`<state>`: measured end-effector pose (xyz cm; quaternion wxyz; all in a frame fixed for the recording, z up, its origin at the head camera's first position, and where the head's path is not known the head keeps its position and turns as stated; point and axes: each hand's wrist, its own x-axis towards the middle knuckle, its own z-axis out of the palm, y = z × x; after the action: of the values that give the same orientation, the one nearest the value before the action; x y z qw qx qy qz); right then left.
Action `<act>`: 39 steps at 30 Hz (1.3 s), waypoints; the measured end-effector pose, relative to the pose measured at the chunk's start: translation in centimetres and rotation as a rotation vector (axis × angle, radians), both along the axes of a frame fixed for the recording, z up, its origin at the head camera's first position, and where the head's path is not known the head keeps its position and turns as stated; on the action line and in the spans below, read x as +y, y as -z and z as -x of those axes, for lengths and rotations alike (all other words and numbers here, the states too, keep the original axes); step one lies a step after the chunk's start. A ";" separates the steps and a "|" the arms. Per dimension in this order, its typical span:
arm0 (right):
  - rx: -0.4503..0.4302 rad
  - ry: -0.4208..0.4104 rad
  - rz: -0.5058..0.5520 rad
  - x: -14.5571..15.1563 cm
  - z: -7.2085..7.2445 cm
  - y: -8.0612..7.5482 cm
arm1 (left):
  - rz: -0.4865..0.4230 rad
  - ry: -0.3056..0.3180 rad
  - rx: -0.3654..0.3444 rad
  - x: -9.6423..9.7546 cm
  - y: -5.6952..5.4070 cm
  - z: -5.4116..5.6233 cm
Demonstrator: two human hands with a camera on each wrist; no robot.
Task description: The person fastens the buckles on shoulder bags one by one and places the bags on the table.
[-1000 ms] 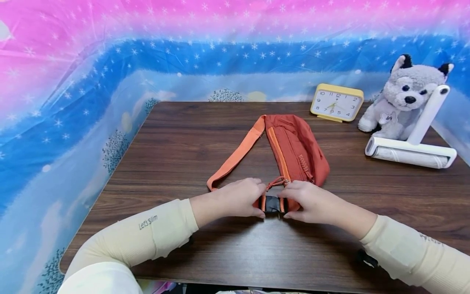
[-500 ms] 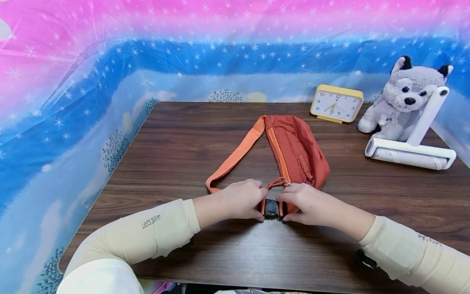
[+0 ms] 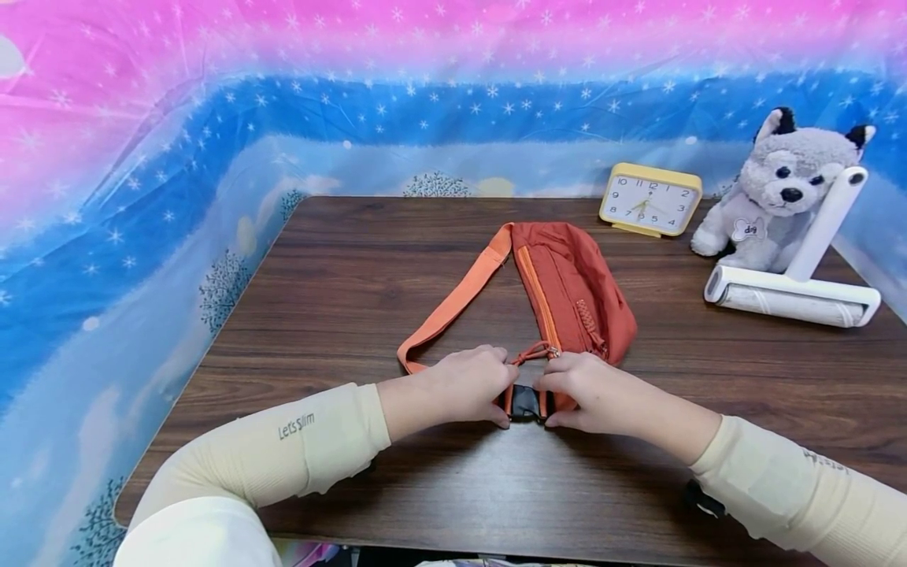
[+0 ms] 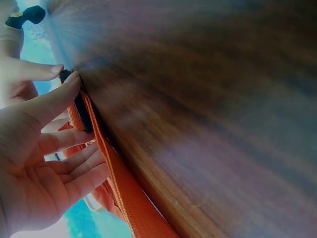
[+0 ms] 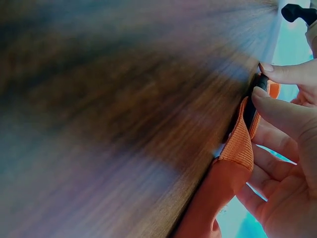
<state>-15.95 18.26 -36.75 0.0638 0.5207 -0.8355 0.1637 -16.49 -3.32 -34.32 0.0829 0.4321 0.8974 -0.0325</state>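
A rust-red waist bag (image 3: 584,291) with an orange zip lies on the table, its orange strap (image 3: 459,293) looping out to the left. At its near end the black side-release buckle (image 3: 525,402) lies between my hands, its two halves together. My left hand (image 3: 471,386) pinches the buckle's left end between thumb and fingers. From the other side my right hand (image 3: 591,394) pinches the right end the same way. In the left wrist view the strap (image 4: 126,193) runs down from the buckle (image 4: 83,111), whose edge stands close over the wood.
On the dark wooden table (image 3: 340,276), a yellow alarm clock (image 3: 650,201) stands at the back right. Beside it sit a grey plush dog (image 3: 782,189) and, in front of the dog, a white lint roller (image 3: 794,295). A snowflake-patterned cloth (image 3: 453,102) hangs behind the table.
Both hands and the buckle have shifted slightly toward the near edge, and the strap's loop moved a little with them. Over the last half second they hold nearly still.
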 end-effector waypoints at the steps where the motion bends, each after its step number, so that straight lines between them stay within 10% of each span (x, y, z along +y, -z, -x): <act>1: -0.001 0.003 -0.002 0.0 0.0 0.0 | -0.001 -0.001 -0.004 0.0 0.0 0.0; 39: -0.007 0.110 -0.018 0.2 -0.1 0.0 | -0.028 -0.019 -0.055 -0.7 0.3 0.1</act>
<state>-15.82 18.51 -36.79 0.0650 0.4738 -0.8645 0.1544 -16.61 -3.99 -34.63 0.1020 0.4254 0.8992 -0.0074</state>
